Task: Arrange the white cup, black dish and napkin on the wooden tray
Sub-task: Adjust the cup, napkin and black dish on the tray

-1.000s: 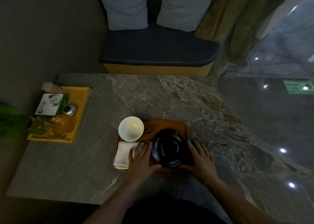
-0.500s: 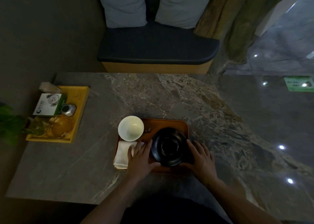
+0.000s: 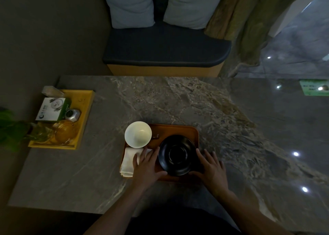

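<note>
The wooden tray (image 3: 178, 130) lies at the near middle of the stone table. On its far left corner stands the white cup (image 3: 138, 134), upright and empty. The folded white napkin (image 3: 128, 160) lies on the tray's left side, partly under my left hand (image 3: 146, 165). The black dish (image 3: 177, 154) sits on the right half of the tray. My left hand presses against the dish's left rim with fingers spread and the thumb at its near edge. My right hand (image 3: 211, 167) holds the dish's right rim the same way.
A yellow tray (image 3: 85, 110) at the table's left edge carries a small box (image 3: 52, 109), a silver object (image 3: 72, 114) and glassware (image 3: 65, 132). A green plant (image 3: 10, 127) hangs beside it. A cushioned bench (image 3: 165, 51) stands beyond the table.
Both hands stay at the sides of the black dish. The cup, napkin and dish have not visibly moved on the tray.
</note>
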The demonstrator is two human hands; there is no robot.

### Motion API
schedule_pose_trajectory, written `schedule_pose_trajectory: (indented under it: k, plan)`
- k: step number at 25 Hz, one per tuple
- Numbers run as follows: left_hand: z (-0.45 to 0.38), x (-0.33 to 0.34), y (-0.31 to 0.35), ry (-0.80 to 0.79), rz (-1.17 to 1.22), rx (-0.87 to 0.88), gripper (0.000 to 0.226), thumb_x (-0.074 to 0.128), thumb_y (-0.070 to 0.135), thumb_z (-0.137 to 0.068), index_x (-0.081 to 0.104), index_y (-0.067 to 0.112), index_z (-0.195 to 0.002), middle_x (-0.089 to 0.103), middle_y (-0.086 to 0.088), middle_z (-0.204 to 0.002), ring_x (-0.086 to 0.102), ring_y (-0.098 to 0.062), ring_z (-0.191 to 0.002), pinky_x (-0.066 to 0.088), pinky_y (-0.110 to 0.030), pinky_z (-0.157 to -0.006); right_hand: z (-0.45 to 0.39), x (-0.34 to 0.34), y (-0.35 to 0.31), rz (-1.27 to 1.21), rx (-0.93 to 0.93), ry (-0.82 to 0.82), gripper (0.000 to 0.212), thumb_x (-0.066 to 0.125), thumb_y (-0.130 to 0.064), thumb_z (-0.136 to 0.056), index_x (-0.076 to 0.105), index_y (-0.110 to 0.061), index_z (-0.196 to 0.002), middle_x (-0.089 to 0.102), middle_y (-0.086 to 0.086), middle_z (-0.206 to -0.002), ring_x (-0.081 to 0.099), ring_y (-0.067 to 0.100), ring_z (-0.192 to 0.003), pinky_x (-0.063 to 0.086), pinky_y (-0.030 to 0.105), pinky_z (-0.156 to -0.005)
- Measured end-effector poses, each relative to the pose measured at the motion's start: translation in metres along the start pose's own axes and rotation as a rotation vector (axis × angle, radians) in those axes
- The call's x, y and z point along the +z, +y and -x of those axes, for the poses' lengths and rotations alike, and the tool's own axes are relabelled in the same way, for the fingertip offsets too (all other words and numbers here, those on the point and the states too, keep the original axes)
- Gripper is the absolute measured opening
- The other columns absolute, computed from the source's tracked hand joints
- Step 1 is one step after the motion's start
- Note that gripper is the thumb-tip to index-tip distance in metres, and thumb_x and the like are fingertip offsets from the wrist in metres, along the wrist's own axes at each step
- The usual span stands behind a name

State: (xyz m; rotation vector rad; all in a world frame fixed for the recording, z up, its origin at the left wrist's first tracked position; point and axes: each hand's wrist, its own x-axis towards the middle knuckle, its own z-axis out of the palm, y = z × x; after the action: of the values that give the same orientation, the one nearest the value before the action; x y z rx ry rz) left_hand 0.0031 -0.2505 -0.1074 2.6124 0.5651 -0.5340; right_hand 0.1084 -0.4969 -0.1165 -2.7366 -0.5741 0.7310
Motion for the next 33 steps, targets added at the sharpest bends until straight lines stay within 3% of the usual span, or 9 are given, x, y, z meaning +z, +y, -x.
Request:
schedule_pose_trajectory:
  k: [18,33]
  plan:
    - [0.0012,0.0003,-0.0003,0.005,0.032,-0.018,0.098,0.059,0.069,-0.077,0.006,0.039,-0.154,0.017,0.012,-0.163,-0.006,-0.014,-0.151,-0.006,-0.053,-0.118,0.0003,-0.0025,-0.0023,-0.036,0.028,-0.017,0.087,0.051,-0.075,-0.078,0.003,-0.052,-0.146,0.018,-0.003,-0.161,0.002,0.026,-0.149,0.013,0.056,-0.116]
    - [0.0017,-0.0051,0.0015,-0.003,0.058,-0.036,0.095,0.06,0.063,-0.081,0.005,0.037,-0.154,0.017,0.005,-0.164,0.0,-0.017,-0.152,-0.007,-0.056,-0.118,-0.0025,-0.0084,-0.0075,0.036,0.036,0.008,0.084,0.049,-0.076,-0.078,0.003,-0.056,-0.146,0.025,0.0,-0.158,0.009,0.029,-0.147,0.024,0.053,-0.111]
